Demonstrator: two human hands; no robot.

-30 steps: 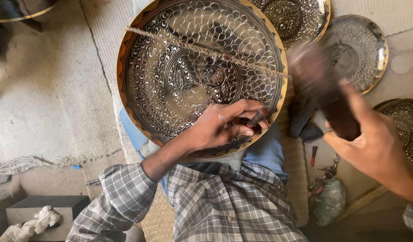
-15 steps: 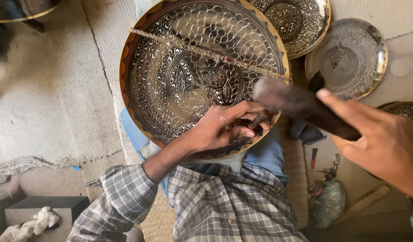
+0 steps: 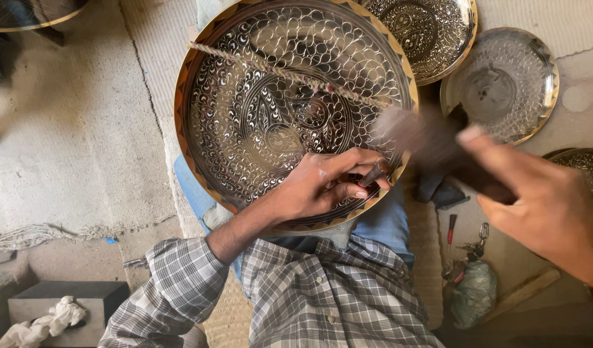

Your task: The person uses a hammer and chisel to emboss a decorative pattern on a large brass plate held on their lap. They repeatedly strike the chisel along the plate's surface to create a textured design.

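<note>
From the head camera we see a large round brass tray with a dense engraved pattern (image 3: 270, 96) resting on our lap, tilted toward us, with a thin twisted cord (image 3: 290, 72) lying across its upper part. Our left hand (image 3: 322, 183) lies on the lower right rim of the tray — its fingers are pressed together around a small dark metal chisel (image 3: 373, 174), whose tip touches the tray near the edge. Our right hand (image 3: 547, 206) is closed around the handle of a dark hammer (image 3: 425, 138), blurred, just above the chisel. Smaller engraved plates (image 3: 502, 84) lie on the floor beyond, and a small red-handled tool (image 3: 450, 227) lies beside our leg.
</note>
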